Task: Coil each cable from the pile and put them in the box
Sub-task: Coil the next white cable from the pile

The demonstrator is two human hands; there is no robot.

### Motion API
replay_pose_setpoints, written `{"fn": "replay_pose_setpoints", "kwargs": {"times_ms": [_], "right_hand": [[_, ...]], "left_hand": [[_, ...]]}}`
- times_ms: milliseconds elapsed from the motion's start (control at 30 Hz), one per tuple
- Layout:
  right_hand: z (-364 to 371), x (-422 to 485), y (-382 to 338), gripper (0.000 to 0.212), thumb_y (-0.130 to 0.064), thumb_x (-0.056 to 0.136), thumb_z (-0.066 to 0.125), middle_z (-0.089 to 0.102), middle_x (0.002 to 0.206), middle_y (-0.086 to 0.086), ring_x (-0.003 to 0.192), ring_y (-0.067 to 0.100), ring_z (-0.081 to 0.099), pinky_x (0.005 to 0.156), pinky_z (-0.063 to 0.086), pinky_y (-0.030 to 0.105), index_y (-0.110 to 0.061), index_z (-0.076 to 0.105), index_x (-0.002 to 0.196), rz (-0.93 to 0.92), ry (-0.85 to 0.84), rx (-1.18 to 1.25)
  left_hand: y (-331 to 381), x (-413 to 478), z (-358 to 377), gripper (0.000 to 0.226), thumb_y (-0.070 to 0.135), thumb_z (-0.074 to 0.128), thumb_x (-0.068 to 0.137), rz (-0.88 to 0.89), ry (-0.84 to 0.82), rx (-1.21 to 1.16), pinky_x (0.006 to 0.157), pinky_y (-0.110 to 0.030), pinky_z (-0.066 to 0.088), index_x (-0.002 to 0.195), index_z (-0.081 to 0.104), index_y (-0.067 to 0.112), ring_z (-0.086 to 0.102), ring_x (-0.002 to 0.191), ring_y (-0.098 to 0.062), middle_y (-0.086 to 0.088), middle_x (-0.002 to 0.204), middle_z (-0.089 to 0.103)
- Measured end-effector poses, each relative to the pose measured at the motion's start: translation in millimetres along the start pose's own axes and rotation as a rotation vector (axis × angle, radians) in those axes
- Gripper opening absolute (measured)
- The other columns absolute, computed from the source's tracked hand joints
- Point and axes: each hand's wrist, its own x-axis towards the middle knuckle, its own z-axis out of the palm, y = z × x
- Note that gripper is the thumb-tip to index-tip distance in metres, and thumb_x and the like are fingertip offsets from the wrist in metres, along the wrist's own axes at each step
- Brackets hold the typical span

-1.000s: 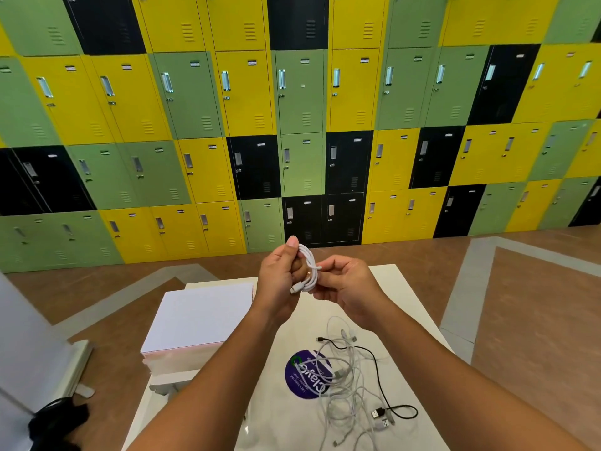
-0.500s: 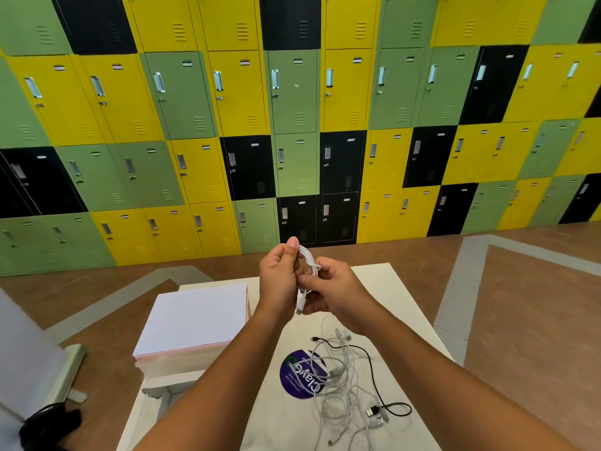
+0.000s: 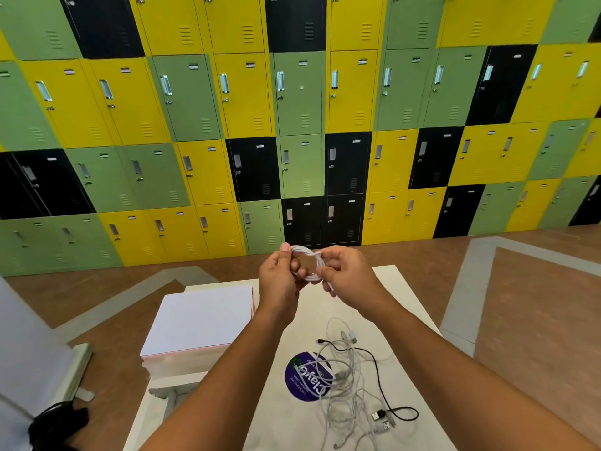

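- Holding a coiled white cable point(image 3: 307, 263) up over the far end of the table point(image 3: 409, 294), both hands on it.
- The left hand point(image 3: 279, 281) pinches the coil at its 9 o'clock side, thumb against fingertips.
- The right hand point(image 3: 346, 271) grips the 3 o'clock side, fingers curled round the loops.
- A short loose end hangs from the coil at about 5 o'clock, under the right hand. Its plug is too blurred to make out.
- Handling, as a judgement: the cable is light, thin and limp, and the loops will likely spring apart if the pinch slackens.
- Best hold, also a judgement: across the whole bundle with all strands squeezed together, never by a plug.
- The pile point(image 3: 348, 385) lies on the table at 5 o'clock from the hands, partly over a round purple sticker point(image 3: 300, 379). It is tangled, so pulling one strand may drag its neighbours.
- The box point(image 3: 201, 317) sits at 8 o'clock from the hands and 10 o'clock from the pile. Its top looks shut.
- Count: one coiled cable in hand, one box, one black cable point(image 3: 379, 372) in the pile.
- The white cables in the pile are several, but too knotted to count.
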Motion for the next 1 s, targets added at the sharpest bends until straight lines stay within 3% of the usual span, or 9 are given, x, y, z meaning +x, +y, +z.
{"fn": "replay_pose_setpoints", "kwargs": {"times_ms": [133, 200, 267, 333, 433, 600, 800, 900, 1000], "right_hand": [[1, -1, 2, 0.022, -0.011, 0.094, 0.064, 0.073, 0.084, 0.002, 0.056, 0.007, 0.061, 0.051, 0.047, 0.021, -0.012, 0.061, 0.116, -0.013, 0.087, -0.019], [2, -2, 0, 0.020, -0.012, 0.093, 0.067, 0.073, 0.083, 0.002, 0.055, 0.008, 0.061, 0.051, 0.048, 0.022, -0.012, 0.062, 0.113, -0.013, 0.080, -0.032], [3, -3, -1, 0.019, -0.017, 0.091, 0.070, 0.071, 0.084, 0.003, 0.055, 0.009, 0.061, 0.049, 0.048, 0.023, -0.013, 0.062, 0.108, -0.030, 0.063, -0.041], [3, -5, -2, 0.022, -0.013, 0.089, 0.071, 0.068, 0.091, 0.004, 0.061, 0.012, 0.061, 0.048, 0.047, 0.020, -0.015, 0.059, 0.107, -0.051, 0.052, -0.043], [5, -5, -1, 0.029, -0.003, 0.086, 0.071, 0.067, 0.097, 0.007, 0.068, 0.012, 0.061, 0.050, 0.046, 0.016, -0.016, 0.057, 0.109, -0.045, 0.069, -0.002], [10, -8, 2, 0.014, -0.010, 0.084, 0.075, 0.070, 0.081, 0.000, 0.063, 0.006, 0.061, 0.054, 0.047, 0.016, -0.012, 0.069, 0.096, -0.053, 0.087, -0.066], [5, -8, -3, 0.009, -0.015, 0.088, 0.066, 0.065, 0.072, 0.006, 0.059, 0.012, 0.052, 0.053, 0.045, 0.029, -0.015, 0.074, 0.094, -0.017, -0.091, -0.128], [2, -7, -5, 0.011, -0.012, 0.091, 0.062, 0.062, 0.074, 0.008, 0.058, 0.013, 0.049, 0.048, 0.042, 0.024, -0.014, 0.072, 0.097, 0.038, -0.152, -0.128], [-5, -4, -6, 0.017, -0.009, 0.093, 0.064, 0.065, 0.079, 0.000, 0.060, 0.008, 0.053, 0.051, 0.043, 0.019, -0.018, 0.073, 0.104, -0.008, -0.121, -0.131]], "left_hand": [[1, 6, -4, 0.020, 0.020, 0.046, 0.107, -0.030, -0.032, 0.003, 0.057, -0.025, 0.051, 0.113, 0.063, 0.012, 0.047, 0.051, -0.007, 0.003, 0.060, 0.048], [1, 3, -6, 0.020, 0.019, 0.050, 0.105, 0.012, -0.065, 0.042, 0.058, -0.026, 0.053, 0.113, 0.066, 0.011, 0.054, 0.055, -0.008, 0.001, 0.065, 0.055], [-1, 0, -8, 0.013, 0.019, 0.060, 0.100, 0.075, -0.111, 0.125, 0.066, -0.032, 0.058, 0.108, 0.068, 0.013, 0.069, 0.074, -0.016, -0.006, 0.084, 0.068], [-3, 0, -9, 0.006, 0.018, 0.064, 0.097, 0.124, -0.124, 0.193, 0.072, -0.038, 0.059, 0.101, 0.068, 0.015, 0.071, 0.086, -0.026, -0.011, 0.093, 0.071], [-5, 2, -8, 0.005, 0.019, 0.064, 0.097, 0.137, -0.067, 0.219, 0.074, -0.043, 0.058, 0.096, 0.067, 0.016, 0.068, 0.084, -0.028, -0.010, 0.089, 0.071], [-9, 5, -8, 0.008, 0.022, 0.066, 0.096, 0.170, 0.019, 0.254, 0.063, -0.035, 0.051, 0.092, 0.066, 0.015, 0.055, 0.070, -0.020, -0.006, 0.077, 0.064], [-12, 4, -7, 0.011, 0.023, 0.064, 0.097, 0.188, 0.021, 0.254, 0.067, -0.033, 0.055, 0.095, 0.066, 0.013, 0.062, 0.071, -0.016, -0.004, 0.078, 0.065], [-13, 2, -8, 0.014, 0.025, 0.064, 0.097, 0.182, 0.008, 0.249, 0.067, -0.032, 0.055, 0.097, 0.065, 0.011, 0.062, 0.072, -0.016, -0.005, 0.079, 0.065], [-8, 3, -11, 0.015, 0.023, 0.064, 0.097, 0.178, -0.019, 0.204, 0.056, -0.028, 0.049, 0.094, 0.064, 0.009, 0.051, 0.060, -0.014, -0.002, 0.072, 0.061]]}}
